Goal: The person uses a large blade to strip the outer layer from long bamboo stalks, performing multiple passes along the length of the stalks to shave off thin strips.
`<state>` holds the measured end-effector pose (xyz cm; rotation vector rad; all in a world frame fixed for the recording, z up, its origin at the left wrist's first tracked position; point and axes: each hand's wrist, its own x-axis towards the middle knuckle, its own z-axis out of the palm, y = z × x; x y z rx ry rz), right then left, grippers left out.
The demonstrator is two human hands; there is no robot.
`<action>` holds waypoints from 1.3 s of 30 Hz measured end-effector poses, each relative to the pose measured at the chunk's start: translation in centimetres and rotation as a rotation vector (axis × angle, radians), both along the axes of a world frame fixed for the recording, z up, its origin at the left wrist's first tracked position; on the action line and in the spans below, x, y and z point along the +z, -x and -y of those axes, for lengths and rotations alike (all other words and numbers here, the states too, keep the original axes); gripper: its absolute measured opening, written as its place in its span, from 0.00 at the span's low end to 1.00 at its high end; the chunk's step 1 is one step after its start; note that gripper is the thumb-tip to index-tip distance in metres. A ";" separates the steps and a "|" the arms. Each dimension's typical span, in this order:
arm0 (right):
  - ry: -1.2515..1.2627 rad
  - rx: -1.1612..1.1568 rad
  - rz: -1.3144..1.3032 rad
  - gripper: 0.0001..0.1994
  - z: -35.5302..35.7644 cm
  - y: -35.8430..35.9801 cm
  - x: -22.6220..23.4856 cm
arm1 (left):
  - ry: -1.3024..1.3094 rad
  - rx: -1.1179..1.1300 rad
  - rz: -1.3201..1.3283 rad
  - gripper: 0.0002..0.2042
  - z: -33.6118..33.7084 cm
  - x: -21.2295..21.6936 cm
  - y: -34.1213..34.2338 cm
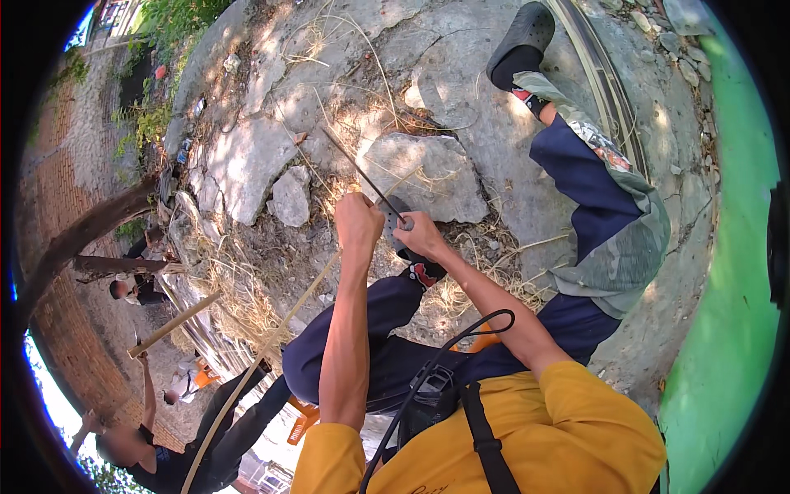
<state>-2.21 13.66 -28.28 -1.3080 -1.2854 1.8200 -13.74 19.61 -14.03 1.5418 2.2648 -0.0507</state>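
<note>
My left hand (360, 222) is closed in a fist around a long pale bamboo strip (300, 303), which trails down to the lower left past my knee. Close beside it, my right hand (421, 236) grips the handle end of a long, narrow dark blade (360, 170). The blade slants up and left, beyond my left fist. Both hands are over my grey clog (398, 216), which they partly hide. Just where blade and strip meet is hidden by my fingers.
A broken stone slab (428, 177) and a smaller stone (290, 197) lie ahead. Shavings (247, 288) litter the ground. Long strips (605, 74) lie by my right foot. A green wall (724, 329) stands right. At left, another person (148, 453) holds a bamboo pole (174, 325).
</note>
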 end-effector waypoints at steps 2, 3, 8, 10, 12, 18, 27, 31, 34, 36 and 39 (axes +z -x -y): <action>0.074 -0.050 0.044 0.13 -0.8 -0.4 -1.3 | -0.019 0.009 -0.017 0.07 0.6 -1.7 0.6; 0.160 -0.026 0.119 0.15 -1.5 -1.0 -2.5 | -0.028 0.021 -0.027 0.06 1.0 -2.8 0.8; 0.172 0.019 0.205 0.20 -1.8 -0.8 -2.9 | 0.006 0.034 -0.086 0.06 1.6 -1.9 1.1; 0.103 -0.034 0.229 0.20 -1.1 -0.6 -3.0 | 0.027 0.080 0.060 0.07 0.3 -0.4 0.8; 0.033 -0.093 0.254 0.20 -0.8 -0.5 -3.5 | 0.032 0.082 0.062 0.07 0.0 -0.2 0.5; 0.185 -0.019 0.279 0.20 -2.8 -2.8 -5.5 | 0.024 0.025 0.076 0.07 -0.8 0.7 -1.6; 0.375 -0.064 -0.067 0.13 -0.4 -1.9 -2.0 | 0.150 -0.147 -0.179 0.08 -4.3 1.0 -2.1; 0.427 -0.086 -0.093 0.11 -0.8 -1.7 -1.9 | 0.321 -0.187 -0.183 0.08 -6.1 -0.8 -1.0; 0.422 -0.081 -0.083 0.12 -1.3 -1.7 -2.2 | 0.264 -0.169 -0.211 0.07 -5.7 -1.9 -0.5; 0.393 -0.093 -0.070 0.10 -1.7 -1.8 -2.5 | 0.166 -0.140 -0.226 0.06 -5.4 -2.2 -0.4; 0.374 -0.092 -0.053 0.09 -1.9 -1.8 -2.5 | 0.098 -0.152 -0.243 0.06 -5.0 -2.2 -0.6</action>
